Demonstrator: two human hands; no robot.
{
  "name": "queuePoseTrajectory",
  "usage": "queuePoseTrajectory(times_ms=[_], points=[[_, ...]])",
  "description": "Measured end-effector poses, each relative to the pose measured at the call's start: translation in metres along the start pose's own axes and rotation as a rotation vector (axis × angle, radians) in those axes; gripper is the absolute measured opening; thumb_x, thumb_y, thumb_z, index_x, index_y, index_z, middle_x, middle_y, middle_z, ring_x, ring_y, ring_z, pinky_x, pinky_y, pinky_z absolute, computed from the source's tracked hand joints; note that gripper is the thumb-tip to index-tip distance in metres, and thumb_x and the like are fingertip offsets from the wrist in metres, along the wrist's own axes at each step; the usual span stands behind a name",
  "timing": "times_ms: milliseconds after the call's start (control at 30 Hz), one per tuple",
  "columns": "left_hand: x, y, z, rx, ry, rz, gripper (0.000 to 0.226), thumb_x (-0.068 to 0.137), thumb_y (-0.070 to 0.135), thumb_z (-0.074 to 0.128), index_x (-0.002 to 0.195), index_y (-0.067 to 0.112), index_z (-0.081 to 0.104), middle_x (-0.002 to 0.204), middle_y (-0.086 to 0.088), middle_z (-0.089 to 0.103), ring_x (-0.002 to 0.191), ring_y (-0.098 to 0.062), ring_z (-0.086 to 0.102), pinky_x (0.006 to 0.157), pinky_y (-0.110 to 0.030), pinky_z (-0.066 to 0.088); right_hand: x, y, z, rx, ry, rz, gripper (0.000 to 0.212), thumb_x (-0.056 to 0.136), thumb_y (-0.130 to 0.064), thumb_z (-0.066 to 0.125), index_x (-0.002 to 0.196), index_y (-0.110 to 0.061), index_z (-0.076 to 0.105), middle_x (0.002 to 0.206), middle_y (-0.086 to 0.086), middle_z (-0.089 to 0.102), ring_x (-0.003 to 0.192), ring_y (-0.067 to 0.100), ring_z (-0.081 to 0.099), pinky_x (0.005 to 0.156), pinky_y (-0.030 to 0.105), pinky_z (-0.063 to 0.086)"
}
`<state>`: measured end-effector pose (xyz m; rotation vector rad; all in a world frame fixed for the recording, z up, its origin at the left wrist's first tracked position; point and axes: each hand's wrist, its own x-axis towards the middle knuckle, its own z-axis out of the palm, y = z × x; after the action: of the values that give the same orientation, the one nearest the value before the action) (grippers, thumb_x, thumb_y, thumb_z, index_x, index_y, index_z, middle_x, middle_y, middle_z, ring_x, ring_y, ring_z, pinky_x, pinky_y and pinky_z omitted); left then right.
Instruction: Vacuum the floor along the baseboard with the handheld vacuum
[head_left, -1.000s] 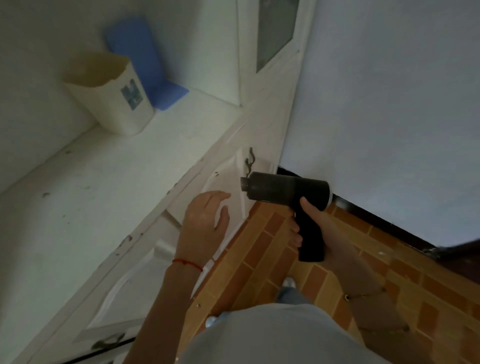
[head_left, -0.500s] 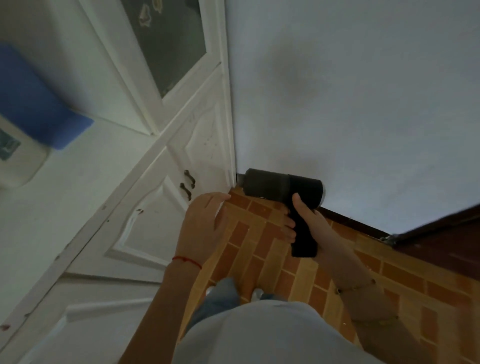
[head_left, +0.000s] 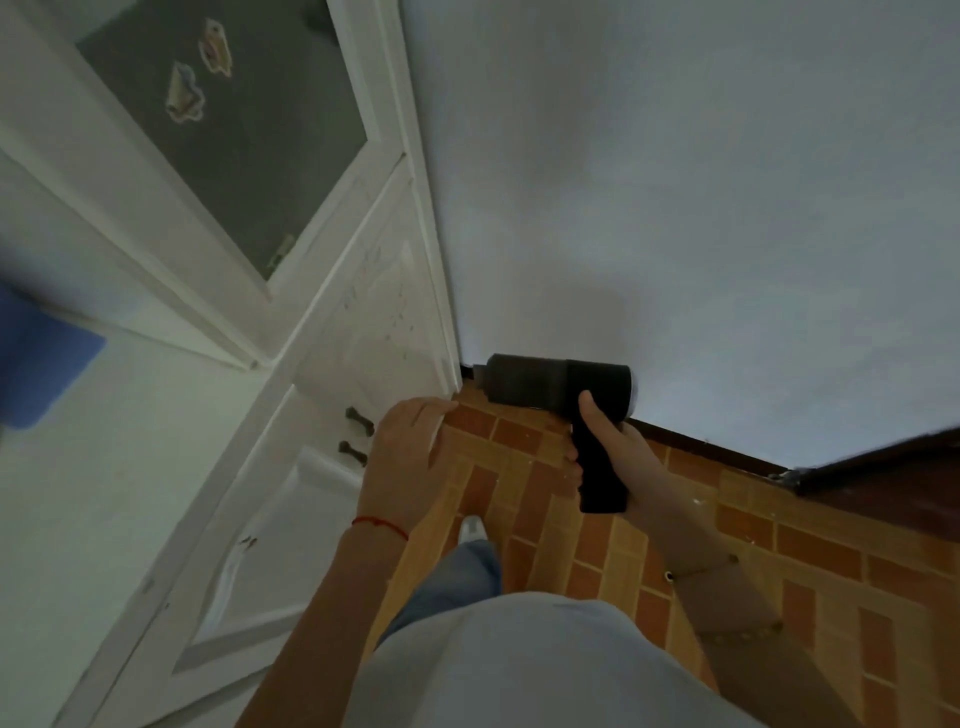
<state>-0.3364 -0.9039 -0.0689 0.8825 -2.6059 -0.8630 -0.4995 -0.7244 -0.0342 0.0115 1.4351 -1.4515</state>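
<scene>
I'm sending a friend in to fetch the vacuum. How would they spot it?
Find the corner where the white cabinet meets the pale wall above the brick-patterned floor. There, at the dark baseboard, the right hand holds the handheld vacuum: the only black, pistol-shaped object.

cabinet (head_left: 322, 467) left, wall (head_left: 675, 208) ahead, vacuum (head_left: 550, 387) above baseboard (head_left: 701, 441)

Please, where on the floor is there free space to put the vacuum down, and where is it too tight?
Bare brick floor lies open to the right of the right hand, below the dark baseboard. It is tight in the corner, where the handheld vacuum, the left hand and the white cabinet meet.
</scene>
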Motion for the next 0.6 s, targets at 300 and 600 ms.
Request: queuePoseTrajectory(times_ms=[300,600], points=[[0.084,-0.051,0.025,-0.018,0.016,0.082,0.044,0.1,0.031,0.037,0.117,0.004,0.067,0.114,-0.012,0.068,0.109,-0.024,0.06,0.102,-0.035,0.045,0.108,-0.018,0.01,-0.215,0.226,-0.06,0.036,0.084,-0.037,0.067,0.097,-0.003,0.061,0.073,0.011,0.068,0.065,0.025,0.064,0.064,0.036,0.055],[0.148,-0.154,0.156,-0.014,-0.178,-0.002,0.048,0.098,0.029,0.034,0.125,0.003,0.063,0.123,-0.015,0.064,0.115,-0.03,0.059,0.106,-0.051,0.044,0.277,0.052,-0.054,-0.581,0.351,-0.044,0.031,0.088,-0.031,0.065,0.105,-0.006,0.061,0.076,0.016,0.072,0.063,0.028,0.069,0.067,0.039,0.059]])
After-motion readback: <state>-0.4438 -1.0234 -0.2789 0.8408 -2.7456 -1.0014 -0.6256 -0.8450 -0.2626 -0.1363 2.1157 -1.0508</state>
